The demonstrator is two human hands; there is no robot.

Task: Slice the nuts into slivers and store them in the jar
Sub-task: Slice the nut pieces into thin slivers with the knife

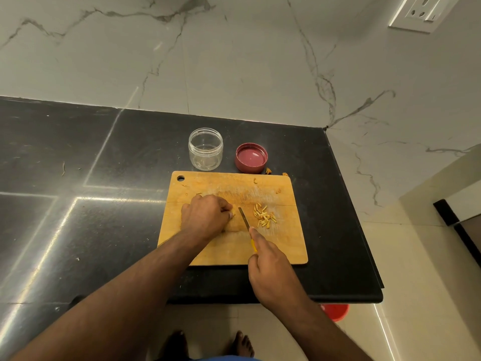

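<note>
Nut [233, 214] mostly hidden under left hand [205, 217] fingertips.

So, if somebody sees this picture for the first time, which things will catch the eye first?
Probably the pale wooden cutting board on the dark counter, where the left hand pins a nut and the right hand holds a small knife beside a pile of slivers. Behind the board stand an empty clear jar and its red lid.

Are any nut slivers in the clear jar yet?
No, the clear plastic jar is empty; the slivers lie on the wooden cutting board.
</note>
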